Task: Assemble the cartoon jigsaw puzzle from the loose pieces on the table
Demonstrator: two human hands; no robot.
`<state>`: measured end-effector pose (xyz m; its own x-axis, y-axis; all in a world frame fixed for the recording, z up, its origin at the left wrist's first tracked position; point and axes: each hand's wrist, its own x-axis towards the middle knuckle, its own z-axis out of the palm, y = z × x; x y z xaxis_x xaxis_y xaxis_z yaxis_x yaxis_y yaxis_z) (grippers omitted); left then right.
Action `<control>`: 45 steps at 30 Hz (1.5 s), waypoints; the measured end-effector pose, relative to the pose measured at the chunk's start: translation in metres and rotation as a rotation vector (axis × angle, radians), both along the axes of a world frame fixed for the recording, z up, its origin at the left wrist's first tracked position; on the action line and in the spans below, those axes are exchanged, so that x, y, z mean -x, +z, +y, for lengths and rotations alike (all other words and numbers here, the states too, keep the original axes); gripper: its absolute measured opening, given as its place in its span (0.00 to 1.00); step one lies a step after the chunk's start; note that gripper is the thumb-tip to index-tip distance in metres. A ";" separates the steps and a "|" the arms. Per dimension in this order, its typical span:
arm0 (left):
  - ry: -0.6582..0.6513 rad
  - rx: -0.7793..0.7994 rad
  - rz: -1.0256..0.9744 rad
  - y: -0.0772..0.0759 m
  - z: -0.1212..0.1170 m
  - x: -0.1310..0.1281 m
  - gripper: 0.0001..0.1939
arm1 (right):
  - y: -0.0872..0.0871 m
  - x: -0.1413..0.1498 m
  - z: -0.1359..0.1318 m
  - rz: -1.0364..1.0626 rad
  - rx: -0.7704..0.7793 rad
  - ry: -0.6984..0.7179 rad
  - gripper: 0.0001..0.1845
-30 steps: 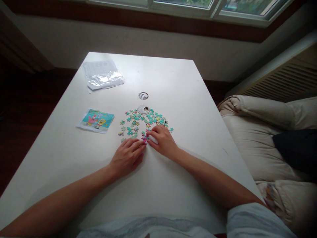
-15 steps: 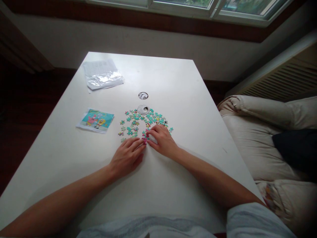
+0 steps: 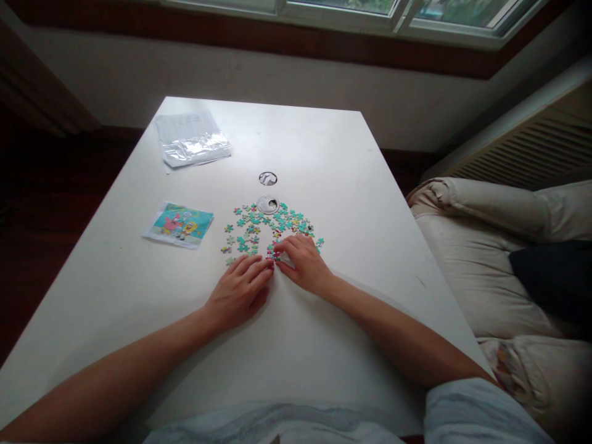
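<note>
Both my hands rest on a white table (image 3: 324, 154) at the near edge of a scatter of small teal, pink and yellow jigsaw pieces (image 3: 259, 229). My left hand (image 3: 238, 290) lies flat with the fingers stretched out, its fingertips touching a small pink cluster of joined pieces (image 3: 272, 254). My right hand (image 3: 303, 262) has its fingers curled down, the fingertips pressing on the same pink cluster from the right. Whether it pinches a piece is hidden by the fingers.
A cartoon reference picture (image 3: 179, 224) lies left of the pieces. A clear plastic bag on printed paper (image 3: 192, 140) sits at the far left. A round cable hole (image 3: 267, 179) and its cap (image 3: 267, 204) lie beyond the pieces. A cream sofa (image 3: 499, 246) stands at right.
My right hand has slid slightly nearer the pink cluster and its fingertips shifted on it. My left hand has hardly moved.
</note>
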<state>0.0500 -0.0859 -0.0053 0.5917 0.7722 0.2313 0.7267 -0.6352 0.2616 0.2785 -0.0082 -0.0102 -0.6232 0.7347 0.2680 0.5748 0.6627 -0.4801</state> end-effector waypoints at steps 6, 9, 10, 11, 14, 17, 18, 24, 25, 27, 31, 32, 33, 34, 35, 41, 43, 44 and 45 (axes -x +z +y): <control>0.003 0.014 0.005 0.000 -0.001 0.000 0.21 | -0.004 -0.001 0.002 0.085 0.014 0.061 0.09; 0.004 0.024 0.007 -0.001 -0.001 0.001 0.21 | -0.005 -0.001 0.003 0.164 0.054 0.024 0.09; 0.005 0.025 0.004 -0.001 -0.001 0.001 0.21 | -0.005 -0.001 0.004 0.178 0.064 0.011 0.08; 0.005 0.025 -0.001 -0.002 -0.001 0.001 0.21 | -0.005 -0.001 0.004 0.182 0.068 0.005 0.07; 0.005 0.025 -0.005 -0.002 -0.001 0.001 0.21 | -0.004 -0.001 0.005 0.154 0.055 0.029 0.05; 0.006 0.028 -0.005 0.000 -0.001 0.000 0.21 | -0.005 -0.001 0.005 0.128 0.035 0.051 0.07; 0.007 0.028 -0.005 0.000 -0.001 0.000 0.21 | -0.005 -0.001 0.005 0.127 0.033 0.053 0.07; 0.002 0.026 0.016 -0.001 -0.001 0.001 0.20 | -0.008 -0.001 0.004 0.178 0.066 0.030 0.14; 0.001 0.026 0.017 -0.001 -0.001 0.001 0.20 | -0.008 -0.001 0.004 0.180 0.069 0.026 0.13; 0.001 0.025 0.012 -0.001 -0.001 0.002 0.20 | -0.009 -0.001 0.004 0.177 0.067 0.029 0.11; 0.006 0.027 -0.003 -0.002 -0.001 0.001 0.21 | -0.009 -0.002 0.006 0.153 0.047 0.057 0.08; 0.006 0.027 -0.005 -0.002 -0.001 0.001 0.21 | -0.009 -0.002 0.006 0.150 0.047 0.061 0.09; 0.007 0.028 -0.007 -0.002 -0.001 0.001 0.21 | -0.009 -0.002 0.006 0.154 0.053 0.059 0.09; 0.006 0.028 -0.010 -0.002 -0.001 0.001 0.21 | -0.009 -0.002 0.005 0.167 0.065 0.047 0.10; 0.006 0.027 -0.013 -0.001 -0.001 0.001 0.21 | -0.008 -0.001 0.005 0.185 0.084 0.027 0.12; 0.027 0.019 -0.003 0.002 0.000 0.000 0.20 | -0.008 -0.001 0.005 0.206 0.120 -0.001 0.06; 0.031 0.014 -0.004 0.003 0.000 0.000 0.20 | -0.007 -0.001 0.006 0.178 0.092 0.043 0.06; 0.028 0.011 -0.009 0.003 0.000 0.000 0.20 | -0.007 -0.002 0.007 0.168 0.080 0.055 0.07; 0.025 0.010 -0.013 0.003 0.000 0.000 0.20 | -0.007 -0.002 0.007 0.160 0.073 0.059 0.08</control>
<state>0.0501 -0.0859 -0.0022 0.5695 0.7889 0.2308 0.7387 -0.6143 0.2773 0.2803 -0.0012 -0.0177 -0.6191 0.7194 0.3150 0.4484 0.6531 -0.6103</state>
